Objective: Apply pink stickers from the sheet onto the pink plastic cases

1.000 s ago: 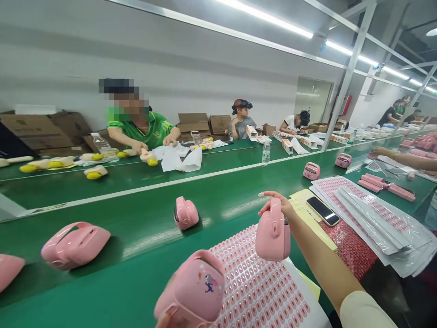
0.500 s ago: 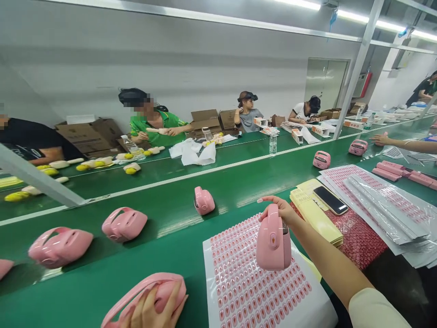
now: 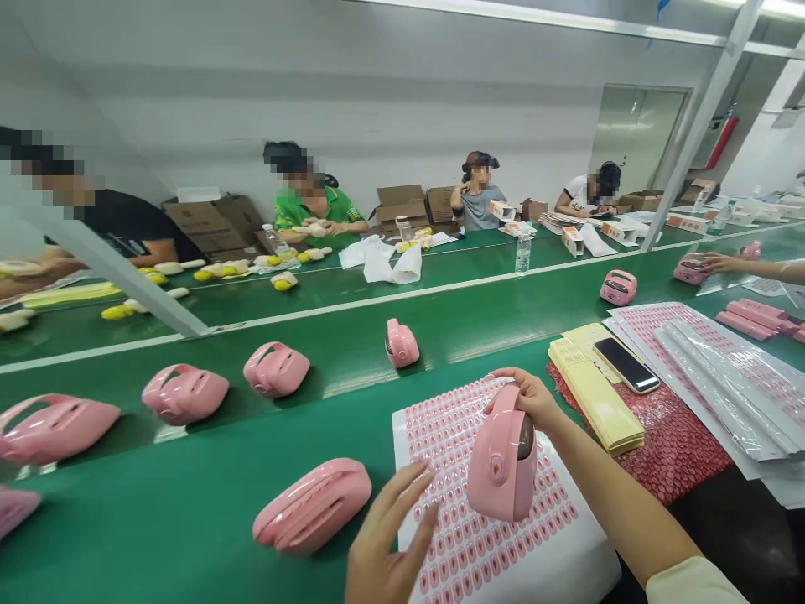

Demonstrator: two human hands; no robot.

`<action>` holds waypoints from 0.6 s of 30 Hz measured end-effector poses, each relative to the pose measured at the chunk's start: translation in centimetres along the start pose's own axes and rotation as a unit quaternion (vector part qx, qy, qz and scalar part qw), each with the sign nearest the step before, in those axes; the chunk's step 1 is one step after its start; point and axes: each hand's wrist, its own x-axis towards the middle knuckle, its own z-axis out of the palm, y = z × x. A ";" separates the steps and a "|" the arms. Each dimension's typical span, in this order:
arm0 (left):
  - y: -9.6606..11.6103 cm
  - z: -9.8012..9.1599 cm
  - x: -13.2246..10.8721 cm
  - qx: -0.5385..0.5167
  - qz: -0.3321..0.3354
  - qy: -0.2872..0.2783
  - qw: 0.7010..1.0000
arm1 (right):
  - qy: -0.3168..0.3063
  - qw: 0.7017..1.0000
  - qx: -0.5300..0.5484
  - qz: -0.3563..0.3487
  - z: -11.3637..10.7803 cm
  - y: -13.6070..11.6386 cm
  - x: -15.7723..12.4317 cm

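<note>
My right hand grips the top of a pink handled case, which hangs tilted over a sheet of small pink oval stickers. An oval emblem shows on the side of its handle. Fingers spread and holding nothing, my left hand hovers at the sheet's left edge. Just left of that hand, another pink case lies on the green surface.
More pink cases, one of them small-looking, stand along the green belt. A phone, yellow papers and red bubble wrap lie at right. Several people sit opposite; another person's hand touches a far case.
My left hand has let go of the nearer pink case and moved right, fingers now apart. The held case has tilted. The view has shifted left, and the other person's hand has reached a case.
</note>
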 end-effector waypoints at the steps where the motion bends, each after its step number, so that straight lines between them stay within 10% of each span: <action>1: 1.7 0.9 0.3 -0.063 -0.027 0.012 0.998 | -0.002 1.000 -0.008 0.003 0.2 0.2 -0.1; 5: 5.3 3.3 1.2 -0.212 -0.123 0.038 0.969 | 0.004 0.999 -0.039 0.006 0.5 0.7 -0.9; 18: 6.0 3.3 1.4 -0.259 -0.193 0.010 0.946 | 0.059 0.994 -0.088 0.013 0.8 -0.3 -2.3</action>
